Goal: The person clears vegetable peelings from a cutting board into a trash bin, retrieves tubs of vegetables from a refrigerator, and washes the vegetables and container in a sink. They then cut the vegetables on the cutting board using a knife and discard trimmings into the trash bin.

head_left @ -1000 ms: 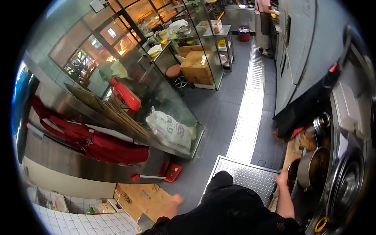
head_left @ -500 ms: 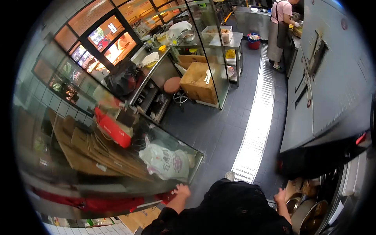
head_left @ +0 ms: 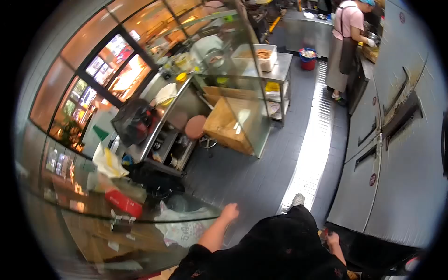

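A dark tiled floor (head_left: pixel 254 172) runs ahead, with tall grey metal cabinets (head_left: pixel 396 130) along the right side and a glass partition (head_left: pixel 242 84) on the left. A bright metal drain cover (head_left: pixel 308 158) crosses the floor between them. At the far end, a person (head_left: pixel 345 42) in a pink top, an apron and a blue cap stands beside the cabinets, a white glove over a worktop. Behind the glass, a metal bench (head_left: pixel 280 65) carries a white tub (head_left: pixel 267 59) of food. A cardboard box (head_left: pixel 228 123) stands on the floor near a round brown stool (head_left: pixel 196 127), and a white printed sack (head_left: pixel 184 228) lies low behind the glass. A red bucket (head_left: pixel 307 60) sits near the drain's far end. The left hand (head_left: pixel 228 213) is just beside the glass edge, near the sack; its grip is loosely curled, nothing visible in it, its exact opening unclear. The right hand (head_left: pixel 332 239) is low near the cabinets' base, its grip partly bent; a small red thing (head_left: pixel 326 231) shows beside it, and whether it is held cannot be told
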A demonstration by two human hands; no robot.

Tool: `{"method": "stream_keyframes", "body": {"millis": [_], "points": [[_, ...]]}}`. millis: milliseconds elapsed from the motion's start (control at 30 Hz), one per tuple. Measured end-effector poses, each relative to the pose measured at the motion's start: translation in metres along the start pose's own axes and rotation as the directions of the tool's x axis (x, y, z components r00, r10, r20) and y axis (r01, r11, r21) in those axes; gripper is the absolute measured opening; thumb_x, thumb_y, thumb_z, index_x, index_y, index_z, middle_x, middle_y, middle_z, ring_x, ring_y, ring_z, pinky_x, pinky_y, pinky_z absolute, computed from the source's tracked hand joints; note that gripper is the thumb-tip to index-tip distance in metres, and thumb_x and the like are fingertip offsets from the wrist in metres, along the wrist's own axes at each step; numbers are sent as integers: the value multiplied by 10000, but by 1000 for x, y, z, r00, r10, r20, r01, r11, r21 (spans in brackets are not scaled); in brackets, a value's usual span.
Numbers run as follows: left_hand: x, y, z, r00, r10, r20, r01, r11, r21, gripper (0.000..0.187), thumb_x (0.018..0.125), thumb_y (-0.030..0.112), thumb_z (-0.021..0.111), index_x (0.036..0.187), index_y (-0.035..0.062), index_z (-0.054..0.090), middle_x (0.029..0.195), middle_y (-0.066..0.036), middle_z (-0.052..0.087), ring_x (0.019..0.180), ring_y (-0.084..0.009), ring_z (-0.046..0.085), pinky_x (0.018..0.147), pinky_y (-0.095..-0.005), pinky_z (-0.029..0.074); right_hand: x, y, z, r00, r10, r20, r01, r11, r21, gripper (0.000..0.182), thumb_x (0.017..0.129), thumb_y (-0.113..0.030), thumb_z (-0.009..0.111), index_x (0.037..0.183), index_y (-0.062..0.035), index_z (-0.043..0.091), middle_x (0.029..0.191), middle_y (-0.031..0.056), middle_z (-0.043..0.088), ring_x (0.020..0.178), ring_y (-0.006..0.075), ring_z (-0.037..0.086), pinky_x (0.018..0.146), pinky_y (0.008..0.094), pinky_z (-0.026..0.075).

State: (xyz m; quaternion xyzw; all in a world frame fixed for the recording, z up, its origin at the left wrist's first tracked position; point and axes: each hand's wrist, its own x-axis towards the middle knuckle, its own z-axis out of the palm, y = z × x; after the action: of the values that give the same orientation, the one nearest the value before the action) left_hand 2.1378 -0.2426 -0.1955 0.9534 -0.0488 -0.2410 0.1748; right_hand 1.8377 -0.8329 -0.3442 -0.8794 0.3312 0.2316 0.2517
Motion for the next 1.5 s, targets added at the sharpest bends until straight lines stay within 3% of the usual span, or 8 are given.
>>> {"method": "stream_keyframes", "body": {"millis": [67,200,400,700,833,1033,1400,1500], "points": [[5,27,0,997,-54,53,55,998,-17,480,800,202,615,1227,-17,612,1201,-290,620,1165,-445,567,993,-483,467,64,-35,-59,966,162,202,-154,987,-53,456,792,-382,711,1065,-16,707,1177,252,657,1139,394,609,956,475,493],[72,56,0,999,-1,40,2,1000,-17,539,814,238,643,1299,9,592,1248,-269,614,1191,-420,571,1034,-461,458,188,-80,-158,983,-43,-179,39,999,-26,514,832,-368,697,1209,-21,662,1238,218,648,1195,380,587,1038,454,464],[202,162,-75,994,108,17,-107,993,-59,509,826,183,668,1293,-5,594,1250,-266,615,1187,-411,577,1036,-449,457,291,-202,-325,941,-13,-339,75,982,171,490,815,-319,723,1221,-50,661,1230,202,658,1182,356,601,1024,424,478],[480,292,-178,852,516,86,-520,854,24,473,830,140,665,1269,-25,601,1230,-259,625,1156,-402,593,1017,-444,475,341,-234,-318,915,348,-204,-296,923,248,554,816,-305,732,1296,-49,625,1298,211,627,1230,357,579,1065,410,458],[572,356,-230,727,671,145,-684,726,73,480,831,144,663,1277,-20,597,1227,-250,625,1144,-394,598,1017,-445,478,327,-247,-327,780,617,-105,-480,698,532,633,830,-303,726,1372,-26,554,1361,236,582,1261,363,564,1058,418,456],[660,420,-264,626,741,243,-779,609,151,465,841,152,657,1271,-15,599,1236,-221,622,1134,-382,607,994,-449,495,338,-254,-351,615,783,89,-322,147,935,787,834,-286,716,1497,-22,384,1499,225,451,1380,370,435,1106,478,374],[678,431,-255,715,583,385,-680,707,193,476,853,192,650,1293,20,595,1265,-223,616,1186,-369,584,1030,-436,473,454,-212,-349,285,955,85,189,-143,971,934,817,-286,721,1570,-37,230,1593,170,321,1455,322,324,1148,458,311],[672,435,-255,772,508,382,-609,764,214,484,852,212,661,1294,27,596,1267,-226,614,1185,-370,584,1027,-436,474,483,-180,-330,329,942,70,367,-196,909,911,806,-242,717,1556,-19,251,1534,163,400,1369,304,426,1103,431,364]]}}
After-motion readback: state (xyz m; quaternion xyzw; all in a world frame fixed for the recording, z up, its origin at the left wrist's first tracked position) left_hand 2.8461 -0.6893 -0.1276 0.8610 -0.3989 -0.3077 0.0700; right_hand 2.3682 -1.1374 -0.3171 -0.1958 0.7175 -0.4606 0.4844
